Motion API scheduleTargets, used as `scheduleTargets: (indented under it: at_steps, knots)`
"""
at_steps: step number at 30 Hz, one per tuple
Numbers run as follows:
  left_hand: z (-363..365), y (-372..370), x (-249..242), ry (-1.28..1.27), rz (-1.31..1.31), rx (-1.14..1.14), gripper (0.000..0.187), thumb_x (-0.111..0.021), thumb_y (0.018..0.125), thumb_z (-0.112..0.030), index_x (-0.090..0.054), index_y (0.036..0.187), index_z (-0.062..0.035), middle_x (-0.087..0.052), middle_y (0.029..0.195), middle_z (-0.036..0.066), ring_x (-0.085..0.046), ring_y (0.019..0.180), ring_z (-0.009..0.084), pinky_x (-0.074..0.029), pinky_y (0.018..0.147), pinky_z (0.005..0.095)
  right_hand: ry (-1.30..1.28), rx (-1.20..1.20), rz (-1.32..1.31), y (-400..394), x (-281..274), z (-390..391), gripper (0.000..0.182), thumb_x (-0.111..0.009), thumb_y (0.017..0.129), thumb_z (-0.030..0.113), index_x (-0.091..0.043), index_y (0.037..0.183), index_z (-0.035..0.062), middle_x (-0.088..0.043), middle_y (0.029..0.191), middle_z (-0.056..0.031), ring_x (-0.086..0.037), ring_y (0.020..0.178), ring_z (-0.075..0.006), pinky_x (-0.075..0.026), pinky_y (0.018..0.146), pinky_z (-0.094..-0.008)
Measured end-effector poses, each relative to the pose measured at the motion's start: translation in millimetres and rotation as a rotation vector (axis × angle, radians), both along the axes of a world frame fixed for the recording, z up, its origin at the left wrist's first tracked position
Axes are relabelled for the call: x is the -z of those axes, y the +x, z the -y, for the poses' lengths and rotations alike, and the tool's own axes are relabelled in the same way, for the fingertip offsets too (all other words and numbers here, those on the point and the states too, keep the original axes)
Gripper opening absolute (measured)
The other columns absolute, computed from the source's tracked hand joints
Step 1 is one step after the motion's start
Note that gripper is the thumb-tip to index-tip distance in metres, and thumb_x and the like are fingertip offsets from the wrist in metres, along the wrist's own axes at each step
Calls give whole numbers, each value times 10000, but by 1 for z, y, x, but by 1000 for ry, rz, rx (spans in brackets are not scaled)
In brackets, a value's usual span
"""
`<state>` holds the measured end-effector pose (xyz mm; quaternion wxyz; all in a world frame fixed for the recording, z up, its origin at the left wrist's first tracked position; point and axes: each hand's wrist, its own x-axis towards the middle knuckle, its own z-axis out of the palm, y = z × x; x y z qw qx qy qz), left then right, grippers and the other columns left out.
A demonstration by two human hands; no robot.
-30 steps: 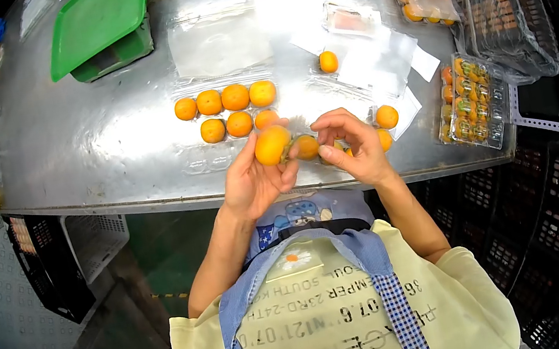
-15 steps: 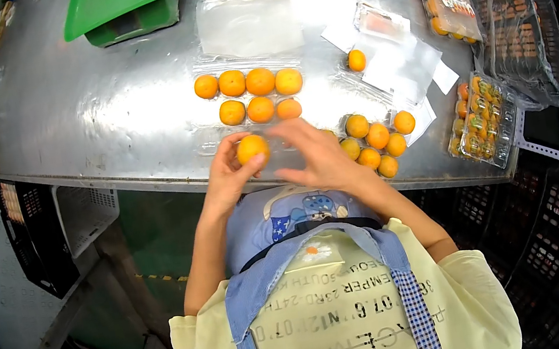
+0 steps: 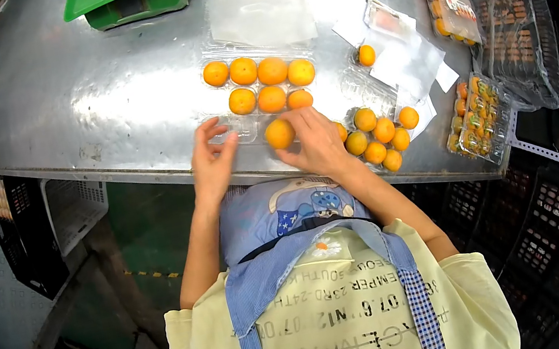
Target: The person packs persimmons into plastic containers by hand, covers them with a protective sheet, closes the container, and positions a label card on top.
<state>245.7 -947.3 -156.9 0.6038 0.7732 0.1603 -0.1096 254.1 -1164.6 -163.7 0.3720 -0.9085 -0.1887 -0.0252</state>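
Observation:
My right hand (image 3: pixel 315 142) holds an orange fruit (image 3: pixel 279 134) between thumb and fingers, just below the front row of fruit. My left hand (image 3: pixel 212 158), fingers apart and without fruit, is at the left side of a clear plastic tray (image 3: pixel 240 127). Several orange fruits (image 3: pixel 271 99) sit in two rows in the tray, beyond my hands. The tray's clear lid (image 3: pixel 260 13) lies folded back on the far side. To the right of my right hand is a loose group of fruits (image 3: pixel 383 130) on the metal table.
A green tray on a green container (image 3: pixel 137 5) stands at the far left of the metal table (image 3: pixel 61 123). White papers (image 3: pixel 403 63) and a single fruit (image 3: pixel 366 55) lie right of centre. Filled clear packs (image 3: pixel 453 15) line the right side, beside a plastic-covered black crate (image 3: pixel 510 21).
The held fruit has passed from my left hand to my right hand. My left hand has opened and moved up slightly. The view has shifted a little.

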Motion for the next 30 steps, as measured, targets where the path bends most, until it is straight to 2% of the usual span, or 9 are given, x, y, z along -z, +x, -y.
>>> scheduleTargets:
  at_steps: [7,13,17,19,21,22,25,27,30]
  knots:
    - [-29,9,6,-23,73,-25,327,-608,888,-117,-530,1196,-38,-623,1032,49,-528,692,47,-388,567,171,-123,-120,117,8,7,-7,539,-751,600,154,-568,1100,67,-564,1046,-86,-524,976,-268,-405,837,-380]
    - [-40,15,16,-48,23,21,286,-600,888,-98,-557,1163,-31,-628,1015,48,-534,706,58,-404,577,196,-241,-254,145,22,0,-5,536,-744,556,140,-597,1061,38,-548,1031,-73,-511,977,-233,-397,843,-352]
    - [-43,13,19,290,157,6,290,-601,871,-80,-561,1151,-15,-592,1041,81,-549,796,132,-457,677,247,-235,-239,155,20,11,-4,512,-729,589,146,-605,1078,64,-570,1040,-52,-516,979,-232,-393,847,-368]
    - [-51,12,32,550,259,13,304,-601,867,-78,-561,1162,-17,-570,1086,94,-547,844,156,-460,708,265,-218,-194,186,17,21,-2,499,-731,619,153,-601,1098,91,-584,1052,-46,-525,979,-240,-394,844,-377]
    - [-51,14,38,512,205,-29,325,-600,867,-81,-561,1185,-26,-534,1147,110,-540,889,171,-461,753,281,-151,-110,163,11,-3,7,467,-734,652,169,-607,1095,95,-594,1042,-44,-529,972,-242,-395,842,-378]
    - [-61,13,59,429,219,-31,381,-616,884,-133,-545,1245,-35,-583,1121,95,-544,861,124,-458,714,251,-109,-73,154,8,-11,13,451,-735,668,177,-610,1094,97,-598,1036,-43,-531,969,-243,-396,840,-378]
    - [-53,15,48,149,17,-17,354,-577,911,-106,-539,1253,-21,-624,1000,79,-555,665,81,-470,592,222,-157,125,110,-6,-18,63,390,-737,709,193,-629,1072,104,-616,1002,-54,-544,947,-251,-400,851,-375]
    - [-48,12,52,183,55,-46,331,-561,913,-76,-547,1239,-19,-620,1013,78,-555,642,75,-469,574,211,-170,305,18,-19,-21,108,350,-717,717,178,-638,1044,83,-621,974,-91,-535,962,-275,-412,846,-400]
    - [-45,10,54,171,67,-66,327,-557,911,-60,-548,1236,-22,-615,1017,78,-558,640,72,-468,565,207,-273,569,83,-44,7,185,341,-726,719,192,-644,1035,93,-637,950,-92,-550,927,-278,-423,811,-397]
